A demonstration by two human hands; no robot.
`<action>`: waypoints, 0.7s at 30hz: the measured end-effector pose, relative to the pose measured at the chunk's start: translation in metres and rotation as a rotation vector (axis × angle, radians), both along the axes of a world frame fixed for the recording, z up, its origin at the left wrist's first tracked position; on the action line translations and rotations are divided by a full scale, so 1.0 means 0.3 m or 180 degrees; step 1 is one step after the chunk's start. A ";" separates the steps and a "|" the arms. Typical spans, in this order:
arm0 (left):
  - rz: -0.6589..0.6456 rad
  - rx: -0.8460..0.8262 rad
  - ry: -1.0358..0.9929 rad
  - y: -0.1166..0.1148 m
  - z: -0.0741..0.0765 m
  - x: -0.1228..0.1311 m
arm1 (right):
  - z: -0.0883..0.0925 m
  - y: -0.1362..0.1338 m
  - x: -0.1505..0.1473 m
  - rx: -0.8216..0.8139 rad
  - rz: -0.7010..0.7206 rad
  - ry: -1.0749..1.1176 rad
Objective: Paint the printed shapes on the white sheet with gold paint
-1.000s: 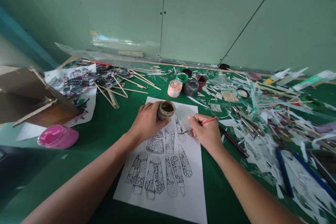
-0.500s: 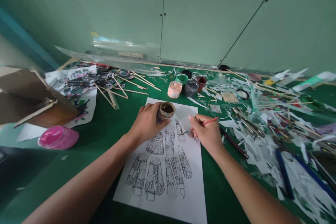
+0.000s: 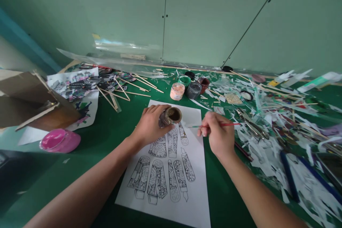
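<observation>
My left hand [image 3: 153, 124] is closed round a small paint jar [image 3: 173, 114] with brownish paint inside, tilted to the right over the top of a printed sheet [image 3: 192, 188]. Patterned shapes in black outline cover the sheet, and one slim shape [image 3: 183, 133] near the jar has some gold-brown on it. In the fingers of my right hand [image 3: 220, 133] is a thin red paintbrush [image 3: 227, 124], lying almost level. Its tip points left, a little right of the jar and above the paper.
Several open paint jars [image 3: 177, 91] stand beyond the sheet. Left are a pink paint pot [image 3: 60, 140], a cardboard box [image 3: 40, 103] and wooden sticks [image 3: 120, 91]. Paper scraps [image 3: 269, 164], pliers [image 3: 252, 124] and glue tubes [image 3: 320, 81] crowd the right side.
My right hand has moved right and lifted the brush off the slim shape. My left hand has tipped the jar to the right, towards the brush.
</observation>
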State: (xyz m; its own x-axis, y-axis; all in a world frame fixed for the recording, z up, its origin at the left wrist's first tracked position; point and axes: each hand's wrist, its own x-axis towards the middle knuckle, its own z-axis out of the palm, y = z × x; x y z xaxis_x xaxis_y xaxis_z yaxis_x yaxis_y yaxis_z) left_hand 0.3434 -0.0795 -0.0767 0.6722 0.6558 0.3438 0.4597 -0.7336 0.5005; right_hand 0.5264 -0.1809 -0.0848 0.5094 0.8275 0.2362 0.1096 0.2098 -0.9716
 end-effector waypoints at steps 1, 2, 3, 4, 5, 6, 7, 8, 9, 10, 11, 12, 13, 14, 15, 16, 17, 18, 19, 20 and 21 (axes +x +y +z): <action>-0.0075 0.0004 -0.0051 -0.003 0.006 0.000 | 0.006 -0.005 0.001 0.0104 -0.0023 0.0020; -0.0149 0.0007 -0.0087 -0.007 0.012 0.000 | 0.012 -0.010 0.000 0.0173 -0.0047 0.0017; -0.0216 0.0010 -0.0112 -0.009 0.018 0.000 | 0.019 -0.016 -0.001 0.0207 -0.0081 -0.0007; -0.0277 0.0008 -0.0127 -0.012 0.022 -0.001 | 0.026 -0.022 -0.004 0.0210 -0.0095 -0.0053; -0.0328 0.0005 -0.0135 -0.013 0.024 -0.001 | 0.032 -0.027 -0.007 0.0209 -0.0106 -0.0111; -0.0370 0.0001 -0.0142 -0.014 0.025 -0.002 | 0.038 -0.031 -0.011 0.0217 -0.0094 -0.0178; -0.0401 -0.0006 -0.0145 -0.013 0.025 -0.002 | 0.043 -0.034 -0.014 0.0244 -0.0065 -0.0251; -0.0426 -0.0014 -0.0146 -0.013 0.024 -0.003 | 0.047 -0.035 -0.018 0.0284 -0.0032 -0.0336; -0.0445 -0.0020 -0.0152 -0.012 0.023 -0.003 | 0.049 -0.036 -0.020 0.0319 -0.0001 -0.0434; -0.0462 -0.0023 -0.0157 -0.011 0.021 -0.003 | 0.049 -0.036 -0.022 0.0331 0.0030 -0.0543; -0.0477 -0.0022 -0.0166 -0.010 0.019 -0.003 | 0.049 -0.036 -0.023 0.0312 0.0070 -0.0660; -0.0488 -0.0019 -0.0178 -0.009 0.017 -0.003 | 0.047 -0.036 -0.023 0.0271 0.0119 -0.0771; -0.0496 -0.0015 -0.0189 -0.008 0.015 -0.003 | 0.045 -0.036 -0.023 0.0216 0.0179 -0.0869; -0.0501 -0.0009 -0.0201 -0.007 0.013 -0.003 | 0.043 -0.036 -0.023 0.0175 0.0248 -0.0951; -0.0508 -0.0002 -0.0209 -0.007 0.012 -0.003 | 0.041 -0.036 -0.023 0.0151 0.0326 -0.1016; -0.0515 0.0003 -0.0216 -0.007 0.011 -0.003 | 0.039 -0.036 -0.024 0.0141 0.0389 -0.1063; -0.0522 0.0005 -0.0221 -0.007 0.010 -0.003 | 0.037 -0.037 -0.026 0.0129 0.0429 -0.1102; -0.0530 0.0006 -0.0225 -0.007 0.009 -0.002 | 0.036 -0.037 -0.027 0.0102 0.0453 -0.1139; -0.0536 0.0005 -0.0228 -0.008 0.009 -0.002 | 0.035 -0.036 -0.029 0.0064 0.0469 -0.1174; -0.0539 0.0006 -0.0233 -0.008 0.009 -0.003 | 0.034 -0.036 -0.031 0.0028 0.0479 -0.1200; -0.0541 0.0004 -0.0236 -0.009 0.009 -0.003 | 0.034 -0.035 -0.032 0.0001 0.0479 -0.1205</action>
